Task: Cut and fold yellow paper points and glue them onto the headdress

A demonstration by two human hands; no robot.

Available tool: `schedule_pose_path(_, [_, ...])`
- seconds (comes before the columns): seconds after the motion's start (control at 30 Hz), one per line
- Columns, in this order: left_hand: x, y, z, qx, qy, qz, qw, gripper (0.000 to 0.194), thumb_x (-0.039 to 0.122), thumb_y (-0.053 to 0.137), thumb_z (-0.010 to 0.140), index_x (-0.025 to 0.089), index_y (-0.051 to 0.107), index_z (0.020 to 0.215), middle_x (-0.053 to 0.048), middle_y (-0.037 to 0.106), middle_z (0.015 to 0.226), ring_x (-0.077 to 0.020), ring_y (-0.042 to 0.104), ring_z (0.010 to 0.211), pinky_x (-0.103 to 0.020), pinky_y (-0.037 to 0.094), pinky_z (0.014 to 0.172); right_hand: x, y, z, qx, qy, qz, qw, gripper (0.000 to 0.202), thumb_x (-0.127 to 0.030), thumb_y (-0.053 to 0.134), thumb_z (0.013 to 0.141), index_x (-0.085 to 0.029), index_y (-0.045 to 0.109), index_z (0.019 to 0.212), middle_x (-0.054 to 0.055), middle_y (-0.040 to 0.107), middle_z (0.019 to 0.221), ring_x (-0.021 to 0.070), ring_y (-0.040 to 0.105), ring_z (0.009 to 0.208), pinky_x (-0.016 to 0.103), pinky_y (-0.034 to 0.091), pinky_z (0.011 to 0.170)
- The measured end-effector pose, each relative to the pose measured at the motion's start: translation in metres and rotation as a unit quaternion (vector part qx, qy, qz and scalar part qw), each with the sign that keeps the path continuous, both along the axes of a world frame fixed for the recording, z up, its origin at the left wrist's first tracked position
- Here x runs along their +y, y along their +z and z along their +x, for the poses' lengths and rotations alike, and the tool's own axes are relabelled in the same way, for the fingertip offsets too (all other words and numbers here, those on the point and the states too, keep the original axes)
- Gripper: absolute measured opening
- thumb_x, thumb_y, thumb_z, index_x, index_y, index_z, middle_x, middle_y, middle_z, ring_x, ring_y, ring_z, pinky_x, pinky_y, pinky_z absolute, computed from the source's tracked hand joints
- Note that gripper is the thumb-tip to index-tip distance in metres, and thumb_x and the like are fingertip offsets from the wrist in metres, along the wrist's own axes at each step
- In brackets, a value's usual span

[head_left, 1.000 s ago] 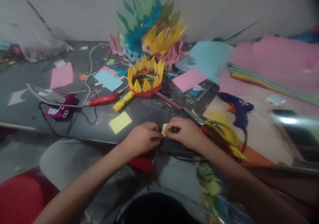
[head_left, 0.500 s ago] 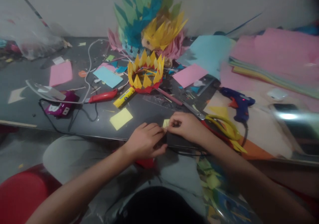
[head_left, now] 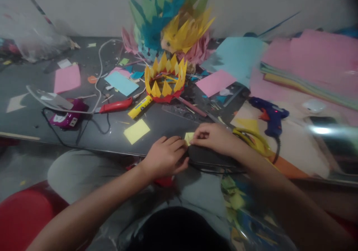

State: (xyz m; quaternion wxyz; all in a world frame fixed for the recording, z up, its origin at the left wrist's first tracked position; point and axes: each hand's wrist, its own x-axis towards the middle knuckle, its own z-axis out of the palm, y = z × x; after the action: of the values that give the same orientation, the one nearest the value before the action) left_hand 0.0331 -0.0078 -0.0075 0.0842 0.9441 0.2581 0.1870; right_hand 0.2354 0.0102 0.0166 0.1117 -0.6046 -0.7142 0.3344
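Between my hands at the table's front edge is a small piece of yellow paper [head_left: 188,137], mostly covered by fingers. My left hand [head_left: 167,155] is curled at its left side, fingertips touching the paper. My right hand [head_left: 213,137] pinches its right side with the fingers bent in. To the left of them a pale yellow paper rectangle [head_left: 137,131] lies flat. Beyond stands a yellow and red ring of folded paper points [head_left: 165,89]. A yellow glue stick [head_left: 140,107] rests against the ring's left front.
Yellow-handled scissors [head_left: 253,141] lie by my right forearm. Further right are a blue glue gun [head_left: 269,113] and a phone [head_left: 335,139]. A red-handled tool [head_left: 116,105] and a purple power adapter [head_left: 69,113] with cords lie left. A colourful folded-paper figure [head_left: 167,24] stands at the back.
My right hand has shifted slightly right and turned flatter over the yellow paper, so more of the paper shows. My left hand has barely moved. The view has shifted a little.
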Motion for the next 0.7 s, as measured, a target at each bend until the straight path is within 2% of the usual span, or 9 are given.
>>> schedule_pose_path(0.23, [0.0004, -0.0013, 0.0022, 0.019, 0.005, 0.006, 1.0, 0.026, 0.032, 0.043, 0.087, 0.014, 0.06, 0.095, -0.007, 0.066, 0.095, -0.021, 0.057, 0.098, -0.032, 0.039, 0.068, -0.0014, -0.0021, 0.0008, -0.011, -0.016, 0.027, 0.999, 0.02, -0.034, 0.069, 0.064, -0.017, 0.061, 0.058, -0.002, 0.053, 0.059, 0.0082, 0.045, 0.054, 0.022, 0.033, 0.051])
schedule_pose_path(0.4, [0.0006, -0.0024, 0.0006, 0.02, -0.001, -0.001, 1.0, 0.036, 0.037, 0.044, 0.086, 0.013, 0.056, 0.109, -0.008, 0.065, 0.096, -0.0221, 0.056, 0.099, -0.033, 0.04, 0.069, 0.0027, -0.0001, 0.0001, -0.04, -0.009, 0.018, 0.999, 0.023, -0.037, 0.067, 0.066, -0.017, 0.061, 0.056, -0.002, 0.052, 0.057, 0.0079, 0.044, 0.052, 0.022, 0.031, 0.049])
schedule_pose_path(0.5, [0.0008, -0.0013, 0.0006, 0.026, 0.0, -0.006, 1.0, 0.036, 0.038, 0.044, 0.086, 0.012, 0.057, 0.108, -0.009, 0.064, 0.096, -0.0225, 0.056, 0.098, -0.033, 0.041, 0.068, 0.0048, 0.0, 0.0, -0.055, -0.001, 0.019, 0.998, 0.022, -0.037, 0.067, 0.065, -0.018, 0.061, 0.056, -0.002, 0.052, 0.055, 0.0076, 0.044, 0.05, 0.021, 0.029, 0.048])
schedule_pose_path(0.7, [0.0013, -0.0007, 0.0018, 0.02, -0.018, 0.006, 1.0, 0.036, 0.033, 0.044, 0.086, 0.01, 0.057, 0.111, -0.011, 0.061, 0.112, -0.0232, 0.052, 0.111, -0.033, 0.044, 0.072, 0.0053, 0.0003, -0.0024, -0.076, 0.002, 0.013, 0.997, 0.021, -0.035, 0.066, 0.067, -0.019, 0.059, 0.055, -0.003, 0.05, 0.05, 0.0074, 0.041, 0.048, 0.022, 0.025, 0.047])
